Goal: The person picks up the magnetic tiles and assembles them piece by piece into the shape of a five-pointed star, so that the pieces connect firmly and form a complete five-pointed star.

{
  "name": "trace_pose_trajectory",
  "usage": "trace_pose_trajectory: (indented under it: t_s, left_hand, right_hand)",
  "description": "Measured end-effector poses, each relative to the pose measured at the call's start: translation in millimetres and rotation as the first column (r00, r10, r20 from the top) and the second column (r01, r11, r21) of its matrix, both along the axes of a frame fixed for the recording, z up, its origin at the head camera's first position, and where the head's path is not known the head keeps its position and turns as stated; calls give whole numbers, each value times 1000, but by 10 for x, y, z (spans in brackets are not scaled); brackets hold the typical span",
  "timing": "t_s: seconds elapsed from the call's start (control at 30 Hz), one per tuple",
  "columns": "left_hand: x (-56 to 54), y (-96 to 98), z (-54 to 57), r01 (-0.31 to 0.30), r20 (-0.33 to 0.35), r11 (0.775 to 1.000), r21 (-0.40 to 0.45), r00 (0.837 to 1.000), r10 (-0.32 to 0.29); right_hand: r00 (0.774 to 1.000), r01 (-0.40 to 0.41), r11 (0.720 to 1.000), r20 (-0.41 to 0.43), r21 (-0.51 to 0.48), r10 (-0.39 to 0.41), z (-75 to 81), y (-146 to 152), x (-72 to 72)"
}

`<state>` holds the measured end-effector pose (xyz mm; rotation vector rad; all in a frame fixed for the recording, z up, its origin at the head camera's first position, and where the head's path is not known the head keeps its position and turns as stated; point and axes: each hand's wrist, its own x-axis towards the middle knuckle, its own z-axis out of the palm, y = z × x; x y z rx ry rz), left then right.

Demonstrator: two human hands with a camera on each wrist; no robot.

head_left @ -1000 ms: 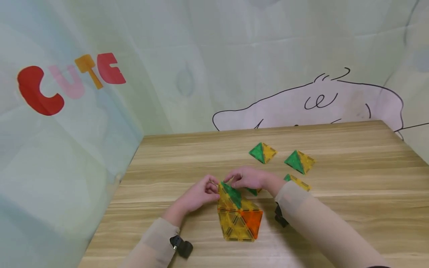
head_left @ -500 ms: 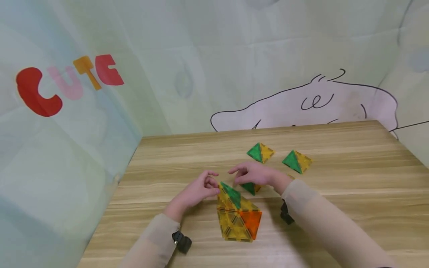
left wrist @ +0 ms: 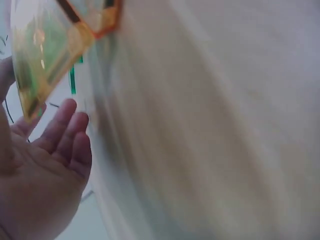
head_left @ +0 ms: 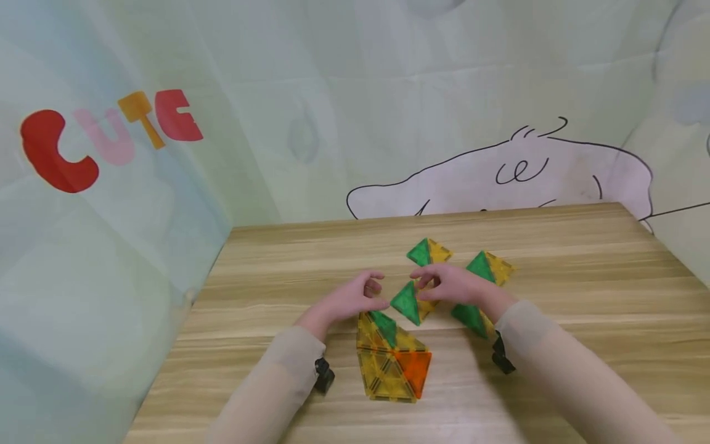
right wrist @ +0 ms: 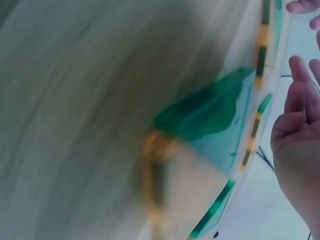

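Translucent green-and-yellow angular piece [head_left: 412, 306] lies close by loosely bent, seemingly empty fingers of left hand [head_left: 352, 299] and right hand [head_left: 453, 286], apparently a reaching step next needing a pinch.

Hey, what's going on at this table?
A person is handling see-through coloured tiles with bare hands on a wooden table. A larger, mostly yellow shape sits in front, with an orange tile in it. The left hand is by its far end, holding nothing. The right hand is over a green-and-yellow piece; whether it touches it is unclear. Three similar pieces lie around it.
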<state>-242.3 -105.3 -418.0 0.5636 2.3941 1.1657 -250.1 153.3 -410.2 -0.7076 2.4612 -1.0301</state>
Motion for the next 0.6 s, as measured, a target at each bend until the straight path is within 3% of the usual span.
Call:
trace_pose_trajectory:
  t_s: [0.13,0.27,0.6]
  left_hand:
    - [-30,137,50,48,-59,991,-126,997,-56]
    - [-69,250,70,74,-121,964,-257,987,-108]
    - [-104,404,44,89,-175,896,-435,968,-181]
  right_hand:
    - [998,24,997,-67,76,-18,-38,116,17]
    - [993,25,992,-119,124,-10,-84,192,34]
    - [984,11,979,-177,203,26,-185,223,60]
